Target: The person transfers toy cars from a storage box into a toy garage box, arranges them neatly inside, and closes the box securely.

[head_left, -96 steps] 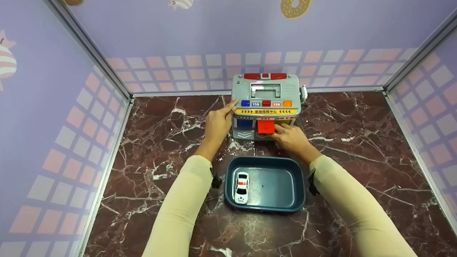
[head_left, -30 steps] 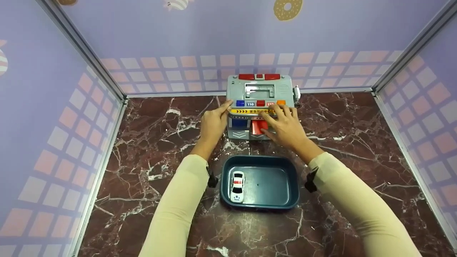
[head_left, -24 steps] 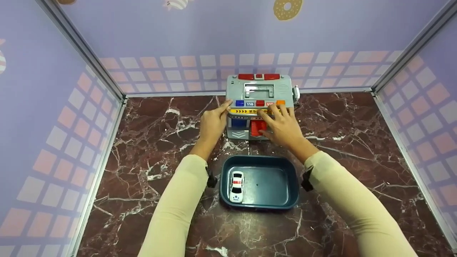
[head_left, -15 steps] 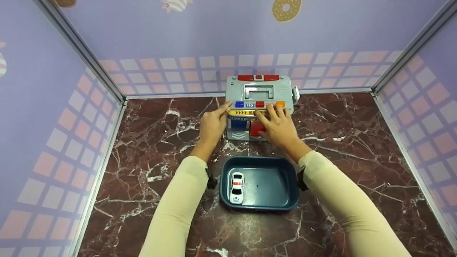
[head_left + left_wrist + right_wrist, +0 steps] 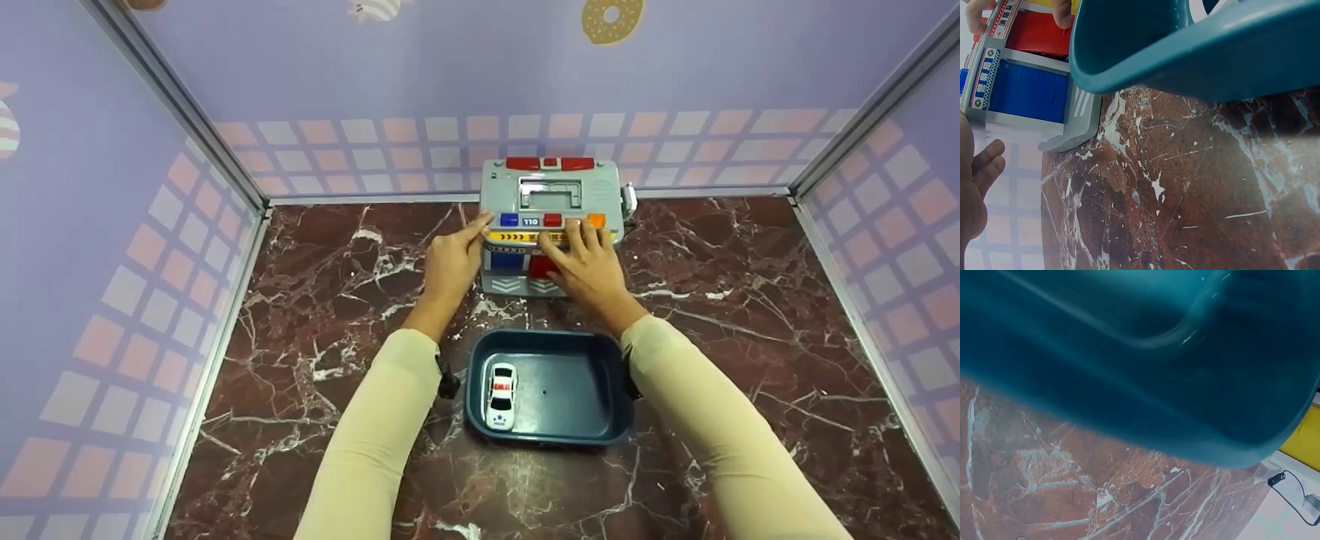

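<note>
A grey toy emergency station [image 5: 600, 187] stands by the back wall. Blue, red and orange buttons line its top, above blue and red doors on the front. My left hand [image 5: 450, 266] touches its upper left front corner with an extended finger; in the left wrist view two more fingers [image 5: 988, 163] lie loosely beside its side. My right hand [image 5: 592, 274] rests its fingers on the top front edge, the thumb against the red door [image 5: 1039, 35]. That door lies flat in its doorway, beside the lowered blue door [image 5: 1030, 90]. The right hand covers the station's right front.
In front of the station, between my forearms, sits a dark teal tub [image 5: 551, 439]. A white toy police car [image 5: 501, 397] lies along its left side. The surface is dark red marbled [image 5: 337, 300], with purple patterned walls [image 5: 450, 75] around it. A coiled black cord [image 5: 1278, 479] hangs at the station's side.
My right hand has moved from low beside the red door up onto the front edge. The red door has swung from sticking outward down to flat. The left hand stays at the corner.
</note>
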A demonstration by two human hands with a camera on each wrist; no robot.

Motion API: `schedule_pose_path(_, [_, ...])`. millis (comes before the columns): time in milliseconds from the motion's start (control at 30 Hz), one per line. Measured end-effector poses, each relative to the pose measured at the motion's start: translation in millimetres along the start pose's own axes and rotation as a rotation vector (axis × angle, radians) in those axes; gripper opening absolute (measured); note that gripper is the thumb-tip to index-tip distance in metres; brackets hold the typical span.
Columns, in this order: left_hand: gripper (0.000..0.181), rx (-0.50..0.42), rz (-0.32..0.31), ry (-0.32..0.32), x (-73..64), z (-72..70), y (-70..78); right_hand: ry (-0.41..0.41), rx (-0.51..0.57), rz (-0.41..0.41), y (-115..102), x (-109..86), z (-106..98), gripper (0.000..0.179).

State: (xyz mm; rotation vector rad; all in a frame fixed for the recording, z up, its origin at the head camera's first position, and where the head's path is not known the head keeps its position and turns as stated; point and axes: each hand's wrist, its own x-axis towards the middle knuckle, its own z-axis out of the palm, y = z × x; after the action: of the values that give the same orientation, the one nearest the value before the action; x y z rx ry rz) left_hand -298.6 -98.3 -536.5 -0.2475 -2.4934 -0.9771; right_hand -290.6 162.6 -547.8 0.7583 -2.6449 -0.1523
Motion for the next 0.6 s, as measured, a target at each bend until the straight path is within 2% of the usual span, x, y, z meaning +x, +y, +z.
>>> schedule_pose_path(133, [0.03, -0.003, -0.008, -0.013, 0.5, -0.4, 0.1, 0.024, -0.024, -0.011, 1.3, 1.3, 3.1, 0.069])
schedule_pose_path(433, [0.031, -0.005, -0.004, -0.018, 1.5, -1.5, 0.9, 0.022, -0.041, -0.004, 1.4, 6.5, 5.2, 0.066])
schedule_pose_path(600, [0.03, -0.001, -0.003, -0.015, 0.2, -0.3, 0.4, 0.087, -0.077, -0.012, 0.6, 6.0, 10.7, 0.069])
